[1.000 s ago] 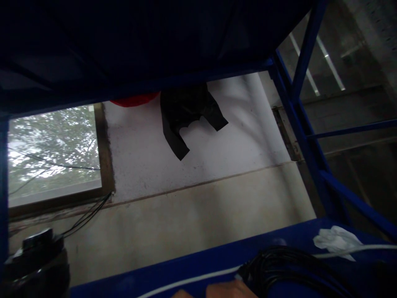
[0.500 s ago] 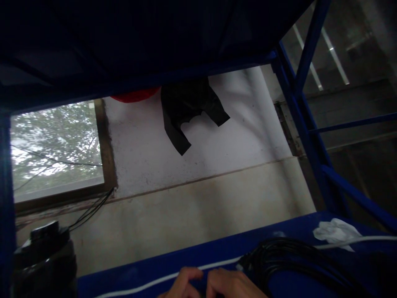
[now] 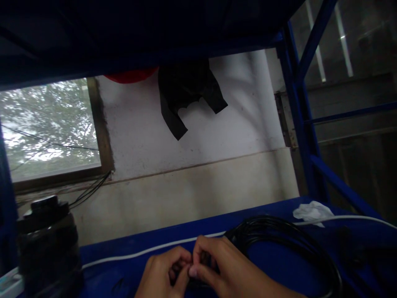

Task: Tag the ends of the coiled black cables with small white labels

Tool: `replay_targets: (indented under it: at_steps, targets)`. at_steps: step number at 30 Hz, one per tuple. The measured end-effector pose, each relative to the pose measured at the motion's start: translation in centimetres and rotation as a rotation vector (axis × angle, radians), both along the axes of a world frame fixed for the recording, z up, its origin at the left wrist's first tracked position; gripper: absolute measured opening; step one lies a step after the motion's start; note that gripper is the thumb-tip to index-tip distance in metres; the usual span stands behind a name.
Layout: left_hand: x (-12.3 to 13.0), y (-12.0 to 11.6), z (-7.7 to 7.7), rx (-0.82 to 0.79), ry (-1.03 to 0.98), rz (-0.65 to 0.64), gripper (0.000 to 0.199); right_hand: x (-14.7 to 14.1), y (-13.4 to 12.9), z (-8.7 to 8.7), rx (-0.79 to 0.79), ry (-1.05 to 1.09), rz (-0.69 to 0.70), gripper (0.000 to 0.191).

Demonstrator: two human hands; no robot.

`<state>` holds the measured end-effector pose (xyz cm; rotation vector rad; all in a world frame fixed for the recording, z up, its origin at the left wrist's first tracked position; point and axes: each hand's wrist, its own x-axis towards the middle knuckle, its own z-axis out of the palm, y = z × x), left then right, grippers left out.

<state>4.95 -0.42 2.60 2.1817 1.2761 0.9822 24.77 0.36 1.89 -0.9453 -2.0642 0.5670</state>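
Note:
Low in the middle of the head view, my left hand (image 3: 166,269) and my right hand (image 3: 218,265) meet with their fingertips together. Both are closed in a pinch. What lies between the fingers is too small and dark to make out. Right beside and behind my right hand lies a coil of black cable (image 3: 310,244) on the blue shelf (image 3: 149,236). A white cable (image 3: 133,254) runs across the shelf just beyond my fingers.
On the left stands a dark bottle (image 3: 49,248), with a white power strip (image 3: 12,285) by it. A crumpled white tissue (image 3: 313,212) lies at the right. Overhead is another blue shelf (image 3: 139,58), with a black plastic bag (image 3: 189,89) hanging below its edge. Blue posts (image 3: 297,103) frame the right.
The view has tipped downward, so the shelf, bottle and coil sit higher in the picture. More of both hands shows, and they remain together at the fingertips.

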Motion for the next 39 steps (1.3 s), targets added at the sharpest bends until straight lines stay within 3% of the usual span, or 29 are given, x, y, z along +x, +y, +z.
replay_targets:
  at_steps: [6,11,20,26,33,39]
  targets:
    - [0.4,-0.9,0.4,0.069,0.08,0.095,0.017,0.2,-0.7,0.9,0.007,0.047,0.084,0.006]
    - [0.7,-1.9,1.4,0.091,0.081,0.049,0.017,0.3,-0.7,1.9,-0.034,0.059,0.17,0.01]
    - [0.5,-2.0,1.5,0.138,0.102,0.02,0.016,0.3,-0.6,1.7,-0.044,0.132,0.132,0.017]
    - [0.3,-1.7,1.3,0.17,0.065,0.064,0.007,0.1,-0.4,1.7,0.042,0.121,0.113,0.011]
    - [0.3,-2.0,1.3,0.206,0.041,0.065,0.015,0.1,-0.8,2.1,-0.02,0.113,0.142,0.009]
    - [0.4,-2.2,1.4,0.227,0.068,0.058,0.013,0.0,-0.8,2.1,0.023,0.082,0.122,0.008]
